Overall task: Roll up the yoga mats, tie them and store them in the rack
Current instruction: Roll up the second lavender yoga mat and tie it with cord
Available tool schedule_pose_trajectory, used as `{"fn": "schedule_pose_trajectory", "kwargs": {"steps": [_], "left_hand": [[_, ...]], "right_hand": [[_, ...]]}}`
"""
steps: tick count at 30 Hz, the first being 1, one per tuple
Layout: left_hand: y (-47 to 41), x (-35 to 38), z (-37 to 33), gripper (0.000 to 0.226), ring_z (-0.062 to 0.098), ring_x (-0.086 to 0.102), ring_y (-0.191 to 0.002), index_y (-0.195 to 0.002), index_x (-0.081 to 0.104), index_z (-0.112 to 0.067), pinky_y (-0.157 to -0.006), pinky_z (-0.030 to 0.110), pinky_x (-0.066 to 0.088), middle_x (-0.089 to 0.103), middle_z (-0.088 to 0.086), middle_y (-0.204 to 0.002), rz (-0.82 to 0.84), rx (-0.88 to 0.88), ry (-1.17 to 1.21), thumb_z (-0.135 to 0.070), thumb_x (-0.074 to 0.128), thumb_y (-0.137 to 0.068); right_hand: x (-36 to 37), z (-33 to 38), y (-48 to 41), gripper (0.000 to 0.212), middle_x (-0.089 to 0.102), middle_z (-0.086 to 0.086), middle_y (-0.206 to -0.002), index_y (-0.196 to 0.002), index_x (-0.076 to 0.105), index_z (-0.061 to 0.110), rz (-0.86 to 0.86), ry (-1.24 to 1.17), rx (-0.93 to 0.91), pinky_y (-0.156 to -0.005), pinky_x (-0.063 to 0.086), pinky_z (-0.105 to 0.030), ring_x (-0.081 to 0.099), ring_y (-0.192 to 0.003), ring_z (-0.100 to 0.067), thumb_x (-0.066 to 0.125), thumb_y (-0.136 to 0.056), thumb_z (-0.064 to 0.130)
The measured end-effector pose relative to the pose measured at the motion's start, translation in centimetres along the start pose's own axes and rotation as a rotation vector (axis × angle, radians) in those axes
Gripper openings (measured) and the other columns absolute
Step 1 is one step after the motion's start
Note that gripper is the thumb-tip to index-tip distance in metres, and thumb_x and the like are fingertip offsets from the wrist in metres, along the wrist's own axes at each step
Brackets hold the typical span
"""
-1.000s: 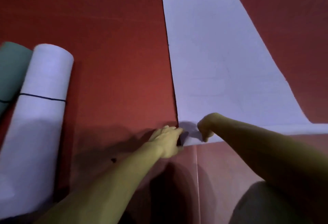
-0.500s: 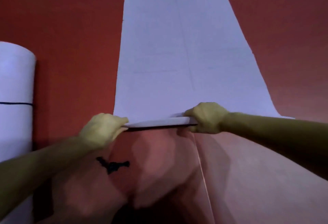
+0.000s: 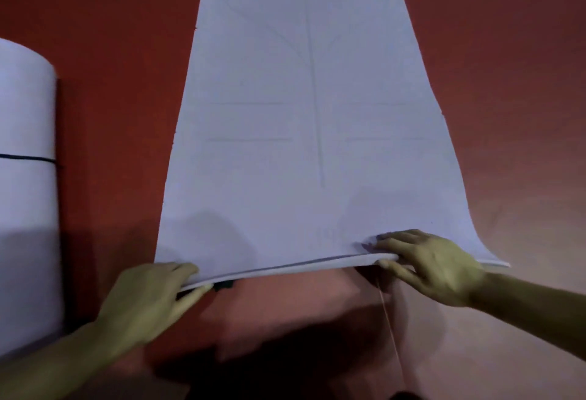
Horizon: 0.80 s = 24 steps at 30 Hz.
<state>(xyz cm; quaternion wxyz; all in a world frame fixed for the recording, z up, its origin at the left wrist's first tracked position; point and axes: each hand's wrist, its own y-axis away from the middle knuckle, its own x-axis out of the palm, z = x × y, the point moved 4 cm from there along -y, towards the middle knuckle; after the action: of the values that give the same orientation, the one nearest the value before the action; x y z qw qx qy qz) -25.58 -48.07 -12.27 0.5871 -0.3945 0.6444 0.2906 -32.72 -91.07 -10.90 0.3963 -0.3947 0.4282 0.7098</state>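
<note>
A lavender yoga mat (image 3: 301, 145) lies unrolled on the red floor (image 3: 120, 82), stretching lengthwise away from the viewer, its surface faintly printed with a centre line and cross lines. Its near short edge is raised slightly off the floor, pinched near the left corner by the left hand (image 3: 149, 301) and towards the right by the right hand (image 3: 434, 269), fingers on top and thumbs beneath. To its left, set apart from it, a rolled yoga mat (image 3: 25, 209) of the same pale colour lies on the floor, bound around its middle by a thin dark cord (image 3: 28, 158).
</note>
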Motion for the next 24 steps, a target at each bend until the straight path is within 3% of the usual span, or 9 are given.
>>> {"fn": "schedule_pose_trajectory", "kwargs": {"steps": [4,7,11,14,18,20,24], "left_hand": [[-1.8,0.6,-1.6,0.062,0.018,0.074,-0.078,-0.109,0.075,-0.026,-0.06,0.031,0.057,0.076,-0.011,-0.093,0.076,0.122,0.089,-0.065,0.027,-0.102],[-3.7,0.6,-2.6,0.042,0.018,0.072,-0.076,-0.127,0.068,-0.026,-0.058,0.03,0.055,0.074,-0.007,-0.088,-0.042,0.211,0.089,-0.049,0.043,-0.102],[-6.2,0.5,-3.0,0.028,0.021,0.068,-0.098,-0.113,0.078,-0.016,-0.079,0.035,0.055,0.072,0.001,-0.112,-0.217,0.256,0.199,-0.016,0.053,-0.099],[-6.3,1.9,-3.3,0.036,0.028,0.069,-0.096,-0.108,0.079,-0.011,-0.083,0.042,0.052,0.075,0.002,-0.111,-0.21,0.295,0.158,-0.003,0.049,-0.09],[-4.8,3.5,-4.1,0.036,0.029,0.069,-0.103,-0.114,0.076,-0.006,-0.096,0.041,0.046,0.075,0.003,-0.114,-0.13,0.241,0.044,-0.018,0.052,-0.091],[-4.0,4.0,-4.7,0.039,0.027,0.067,-0.102,-0.116,0.075,-0.007,-0.094,0.04,0.046,0.075,0.004,-0.113,-0.088,0.197,0.024,-0.029,0.054,-0.092],[-2.2,4.9,-5.1,0.032,0.026,0.068,-0.092,-0.11,0.074,-0.015,-0.083,0.039,0.045,0.071,-0.002,-0.099,-0.059,0.205,0.03,-0.033,0.054,-0.093]], "right_hand": [[0.6,0.6,-1.3,0.037,0.069,0.012,-0.121,-0.136,0.053,0.033,-0.122,-0.024,-0.045,-0.089,0.052,-0.028,0.066,-0.104,-0.014,0.038,-0.106,0.05],[0.9,1.3,-2.2,0.032,0.066,0.005,-0.127,-0.136,0.052,0.028,-0.242,-0.032,-0.141,-0.087,0.053,-0.033,0.065,-0.105,-0.02,0.047,-0.105,0.034],[1.1,1.1,-4.2,0.032,0.058,-0.003,-0.128,-0.125,0.065,0.029,-0.391,0.1,-0.07,-0.074,0.046,-0.034,0.06,-0.104,-0.031,0.063,-0.098,0.014],[1.3,1.0,-5.2,0.032,0.06,-0.005,-0.121,-0.12,0.073,0.027,-0.43,0.219,-0.084,-0.077,0.045,-0.04,0.054,-0.104,-0.033,0.064,-0.091,0.017],[2.4,1.9,-4.8,0.04,0.063,-0.002,-0.117,-0.129,0.069,0.022,-0.389,0.287,-0.078,-0.081,0.044,-0.042,0.055,-0.101,-0.031,0.058,-0.092,0.035],[3.5,2.0,-4.1,0.049,0.063,-0.001,-0.119,-0.133,0.065,0.02,-0.343,0.278,-0.062,-0.083,0.047,-0.043,0.056,-0.101,-0.03,0.053,-0.093,0.045],[5.1,1.5,-3.0,0.037,0.068,0.002,-0.112,-0.125,0.069,0.023,-0.347,0.185,-0.076,-0.075,0.048,-0.04,0.059,-0.089,-0.028,0.05,-0.099,0.041]]}}
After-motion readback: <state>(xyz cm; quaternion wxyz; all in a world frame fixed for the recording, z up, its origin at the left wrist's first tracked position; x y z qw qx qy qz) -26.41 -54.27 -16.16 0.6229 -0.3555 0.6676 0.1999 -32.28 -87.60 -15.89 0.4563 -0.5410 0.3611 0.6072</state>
